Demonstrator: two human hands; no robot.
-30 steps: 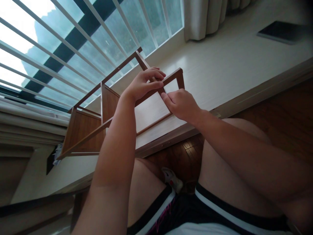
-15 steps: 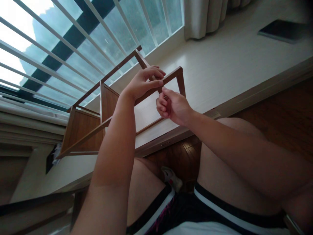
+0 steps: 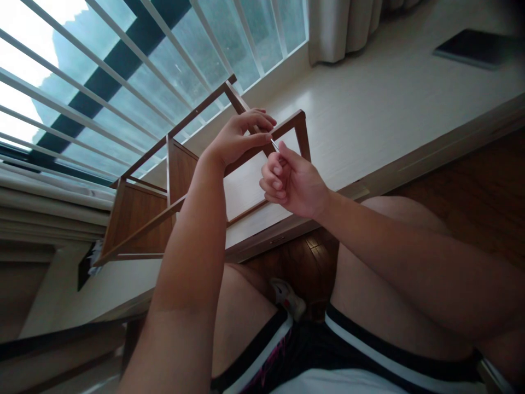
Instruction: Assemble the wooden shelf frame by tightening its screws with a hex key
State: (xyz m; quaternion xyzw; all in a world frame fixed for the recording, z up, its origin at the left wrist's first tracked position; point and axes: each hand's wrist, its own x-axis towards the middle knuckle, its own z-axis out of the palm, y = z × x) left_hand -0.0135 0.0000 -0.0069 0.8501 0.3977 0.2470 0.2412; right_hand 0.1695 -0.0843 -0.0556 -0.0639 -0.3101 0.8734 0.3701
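A brown wooden shelf frame (image 3: 141,216) lies on its side on a white raised platform (image 3: 369,109) by the window. My left hand (image 3: 240,137) grips a thin wooden bar of the frame near its upper corner, fingers wrapped over it. Just right of it, my right hand (image 3: 291,183) is curled, pinching a small thin metal piece (image 3: 274,145) between thumb and forefinger. The piece's tip points at the bar beside my left fingers. My bare knees and dark shorts fill the lower part of the view.
White window bars (image 3: 135,54) and glass run behind the frame. A curtain (image 3: 340,27) hangs at the top centre. A dark flat tablet (image 3: 471,49) lies on the platform at the far right. Dark wood floor (image 3: 471,180) lies below the platform edge.
My right hand has come off the frame bar, turned palm up and curled into a pinch on the small metal piece. My left hand has kept its grip on the bar.
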